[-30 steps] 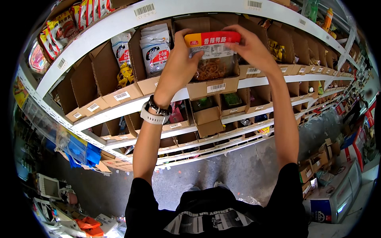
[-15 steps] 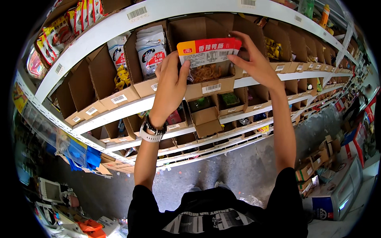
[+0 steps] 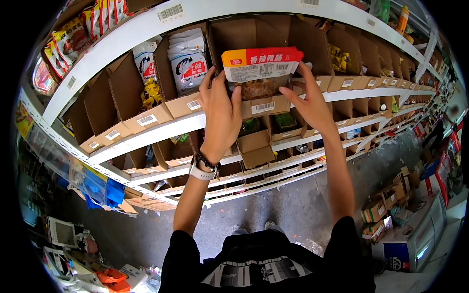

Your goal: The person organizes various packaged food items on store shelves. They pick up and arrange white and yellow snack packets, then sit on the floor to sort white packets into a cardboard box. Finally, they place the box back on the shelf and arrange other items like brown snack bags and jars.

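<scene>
In front of an open cardboard bin (image 3: 264, 107) on the shelf, I hold up a clear plastic food pack (image 3: 264, 72). Its top band is red and yellow, a white printed label lies below, and brownish food shows through the lower part. My left hand (image 3: 221, 110) grips the pack's left side, thumb toward me; a beaded bracelet and a pale-strapped wristband sit on that wrist. On the opposite side, my right hand (image 3: 310, 105) pinches the right edge between thumb and fingers. Some fingertips are hidden behind the pack.
White bags (image 3: 188, 67) and yellow packets (image 3: 151, 95) fill bins to the left; more yellow packets (image 3: 338, 58) lie in a bin to the right. A white shelf beam (image 3: 234, 10) runs above. Flattened cartons (image 3: 386, 202) and a glass-topped case (image 3: 420, 234) stand at lower right.
The food pack has shifted slightly right. My left hand has moved right with it, and my right hand has slid from the top right corner down to its right side.
</scene>
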Action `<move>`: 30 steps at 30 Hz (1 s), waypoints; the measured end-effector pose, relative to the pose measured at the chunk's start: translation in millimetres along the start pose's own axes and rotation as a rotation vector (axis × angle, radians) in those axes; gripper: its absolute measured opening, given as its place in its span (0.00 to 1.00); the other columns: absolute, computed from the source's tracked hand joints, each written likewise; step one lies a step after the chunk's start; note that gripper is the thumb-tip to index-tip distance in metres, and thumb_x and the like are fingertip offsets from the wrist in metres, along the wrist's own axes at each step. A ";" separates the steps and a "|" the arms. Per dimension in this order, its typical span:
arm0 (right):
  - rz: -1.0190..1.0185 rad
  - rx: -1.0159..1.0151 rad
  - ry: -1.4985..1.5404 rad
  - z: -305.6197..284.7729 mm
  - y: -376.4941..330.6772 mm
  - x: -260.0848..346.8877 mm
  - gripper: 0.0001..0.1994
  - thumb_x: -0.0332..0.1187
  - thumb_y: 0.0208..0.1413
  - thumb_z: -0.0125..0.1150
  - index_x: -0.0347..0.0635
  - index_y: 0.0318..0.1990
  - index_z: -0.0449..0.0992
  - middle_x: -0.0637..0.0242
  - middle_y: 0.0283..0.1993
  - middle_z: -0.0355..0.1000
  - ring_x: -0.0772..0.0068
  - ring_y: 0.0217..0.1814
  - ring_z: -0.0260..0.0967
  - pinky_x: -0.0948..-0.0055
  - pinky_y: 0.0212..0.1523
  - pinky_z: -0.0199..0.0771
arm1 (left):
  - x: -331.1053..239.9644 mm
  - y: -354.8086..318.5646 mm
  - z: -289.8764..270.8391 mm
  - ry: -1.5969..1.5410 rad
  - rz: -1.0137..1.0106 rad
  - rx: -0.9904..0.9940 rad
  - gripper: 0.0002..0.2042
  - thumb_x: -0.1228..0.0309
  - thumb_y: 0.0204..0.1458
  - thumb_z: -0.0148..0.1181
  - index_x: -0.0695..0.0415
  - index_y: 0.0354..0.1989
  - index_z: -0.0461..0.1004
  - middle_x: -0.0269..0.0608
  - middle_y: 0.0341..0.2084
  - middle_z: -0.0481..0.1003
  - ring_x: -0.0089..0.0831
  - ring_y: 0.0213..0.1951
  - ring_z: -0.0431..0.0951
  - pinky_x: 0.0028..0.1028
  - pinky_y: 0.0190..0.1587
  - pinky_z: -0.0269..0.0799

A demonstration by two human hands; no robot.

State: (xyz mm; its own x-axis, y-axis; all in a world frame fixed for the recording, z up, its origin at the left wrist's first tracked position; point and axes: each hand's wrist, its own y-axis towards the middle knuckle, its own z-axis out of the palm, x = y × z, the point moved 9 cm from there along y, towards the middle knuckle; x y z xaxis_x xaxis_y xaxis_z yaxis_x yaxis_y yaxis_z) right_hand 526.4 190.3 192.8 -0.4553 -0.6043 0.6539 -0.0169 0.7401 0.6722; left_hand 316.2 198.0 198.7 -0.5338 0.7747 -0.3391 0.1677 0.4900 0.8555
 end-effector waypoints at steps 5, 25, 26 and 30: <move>-0.019 -0.014 -0.198 5.5 -18.9 11.5 0.45 0.28 0.49 0.73 0.37 0.72 0.50 0.51 0.71 0.56 0.52 0.73 0.56 0.61 0.70 0.59 | -2.6 -9.1 -4.7 -0.055 0.043 -0.048 0.30 0.69 0.59 0.60 0.69 0.66 0.55 0.62 0.65 0.57 0.58 0.69 0.53 0.49 0.69 0.49; -0.112 -0.223 -0.807 41.4 3.9 -6.6 0.24 0.22 0.50 0.67 0.32 0.57 0.70 0.52 0.53 0.63 0.45 0.53 0.68 0.55 0.45 0.76 | 34.2 -13.6 16.3 0.424 0.031 -0.025 0.30 0.72 0.54 0.64 0.59 0.65 0.61 0.40 0.66 0.62 0.42 0.65 0.61 0.45 0.63 0.48; -0.116 -0.230 -0.819 41.3 3.4 -4.9 0.24 0.22 0.50 0.67 0.32 0.56 0.71 0.53 0.53 0.63 0.46 0.53 0.68 0.56 0.46 0.76 | 34.5 -13.6 16.8 0.437 0.032 -0.028 0.30 0.72 0.54 0.64 0.59 0.65 0.61 0.40 0.66 0.62 0.41 0.65 0.61 0.45 0.63 0.48; -0.099 -0.270 -0.948 42.6 2.8 4.3 0.21 0.22 0.51 0.63 0.34 0.54 0.72 0.57 0.50 0.64 0.54 0.52 0.71 0.63 0.38 0.83 | 35.2 -13.8 19.3 0.487 0.030 -0.042 0.30 0.72 0.54 0.64 0.59 0.65 0.61 0.39 0.66 0.63 0.38 0.66 0.62 0.45 0.64 0.48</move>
State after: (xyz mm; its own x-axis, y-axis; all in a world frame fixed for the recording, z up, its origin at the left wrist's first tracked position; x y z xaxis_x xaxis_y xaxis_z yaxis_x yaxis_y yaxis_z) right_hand 486.5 202.3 182.6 -0.9889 -0.0861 0.1211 0.0566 0.5358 0.8424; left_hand 311.2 226.2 167.4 -0.8564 0.5066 -0.0998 0.1611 0.4457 0.8806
